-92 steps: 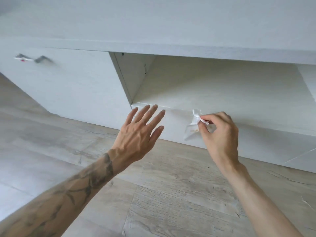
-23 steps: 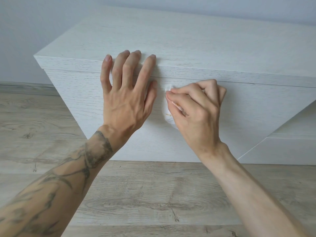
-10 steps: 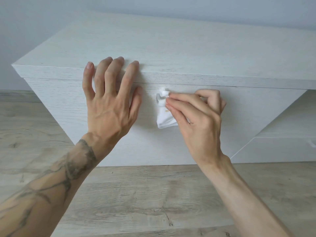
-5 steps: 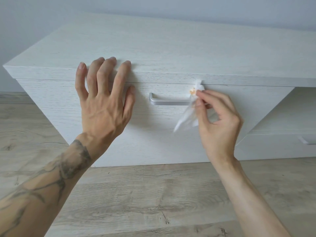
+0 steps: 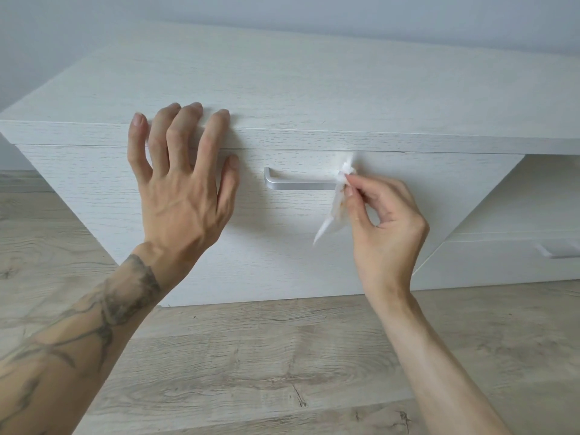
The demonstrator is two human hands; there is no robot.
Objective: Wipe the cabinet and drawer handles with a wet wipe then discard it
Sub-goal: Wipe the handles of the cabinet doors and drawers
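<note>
A room in a home is shown, most likely a living room or a bedroom, though which of the two cannot be told. A low cabinet (image 5: 314, 89) made of white wood-grain board is seen standing directly on the floor (image 5: 251, 372), which is laid with pale grey-brown wood-look planks marked by knots and grain. A plain, pale painted wall (image 5: 282, 11) is seen behind the cabinet. A wide drawer (image 5: 282, 246) is fitted with a brushed-metal bar handle (image 5: 298, 185). To the right an open shelf (image 5: 533, 199) is set back, and beneath it a second drawer (image 5: 486, 262) with a similar second handle (image 5: 558, 251) is partly shown.
</note>
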